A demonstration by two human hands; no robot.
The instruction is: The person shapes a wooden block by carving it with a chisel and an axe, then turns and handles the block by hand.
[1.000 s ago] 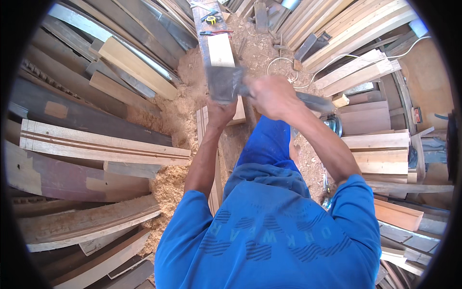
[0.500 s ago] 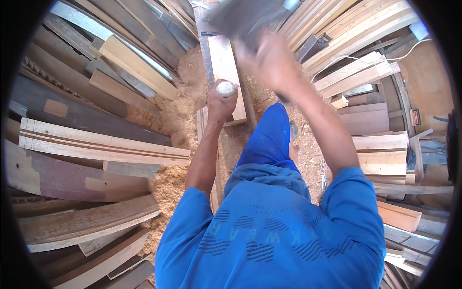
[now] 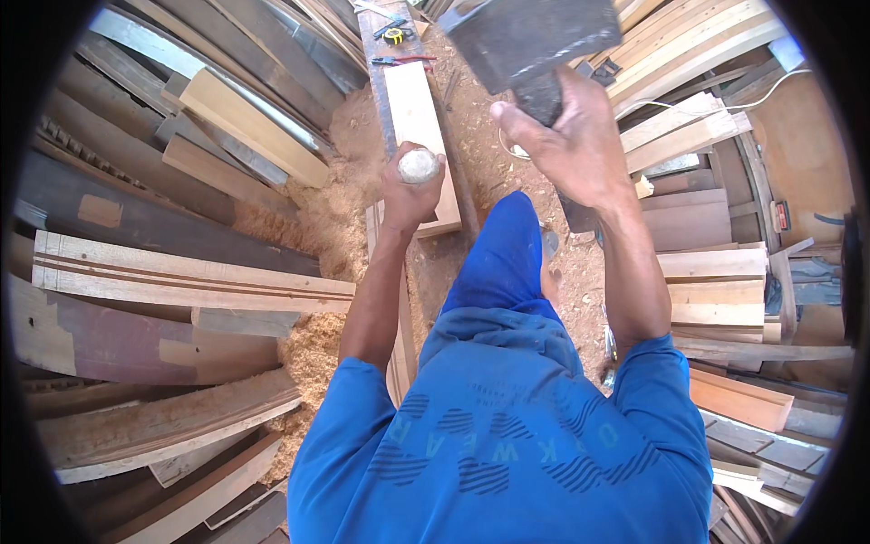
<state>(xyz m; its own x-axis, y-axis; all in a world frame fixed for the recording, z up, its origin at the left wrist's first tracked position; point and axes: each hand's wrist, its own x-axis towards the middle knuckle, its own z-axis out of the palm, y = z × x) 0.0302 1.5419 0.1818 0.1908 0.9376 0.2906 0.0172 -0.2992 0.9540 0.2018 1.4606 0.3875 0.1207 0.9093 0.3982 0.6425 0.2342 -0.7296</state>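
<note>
Wrapped closed around a hand tool (image 3: pixel 418 166), the person's left hand (image 3: pixel 410 195) shows only the tool's pale, round butt end above the fist; in the head view, that end faces up toward the camera, so the tool appears to stand close to upright. Its lower end is hidden by the fist, and I cannot tell whether it touches the wood. Below the fist lies a light wooden board (image 3: pixel 412 102), its long axis running away from the body and leaning slightly left, with a small dark notch (image 3: pixel 431 218) near its closer end. The board rests along a dark plank (image 3: pixel 381 100), where red-handled pliers (image 3: pixel 405 61) and a yellow tape measure (image 3: pixel 393 36) lie beyond its far end. The right hand (image 3: pixel 583 136) is clamped on the short grip of a dark, blocky mallet (image 3: pixel 535 43), with the thumb pointing left. The mallet head sits forward and to the right of the round butt end, clearly apart from it, and its height above the board is hard to judge from overhead. Of the two hands, the left is nearer the board; the right is out to the board's right, forward of the blue-clad knee (image 3: pixel 517 218).
</note>
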